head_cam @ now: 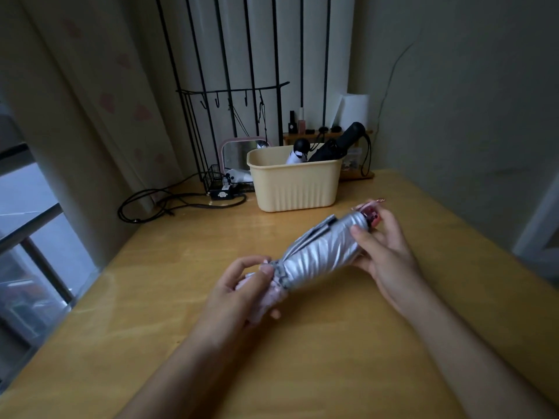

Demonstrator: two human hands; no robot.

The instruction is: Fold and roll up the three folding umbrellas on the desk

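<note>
A silver folding umbrella with pink trim is held above the wooden desk, lying slanted from lower left to upper right. My left hand grips its pink, gathered lower end. My right hand wraps its upper end near the pink handle. The silver canopy looks twisted into pleats. A black folded umbrella and a white umbrella with a black knob stand in a cream plastic bin at the back of the desk.
Black cables lie at the desk's back left beside a wire rack and a pink-framed mirror. A small wooden shelf with bottles and a paper roll stands behind the bin. A window is on the left.
</note>
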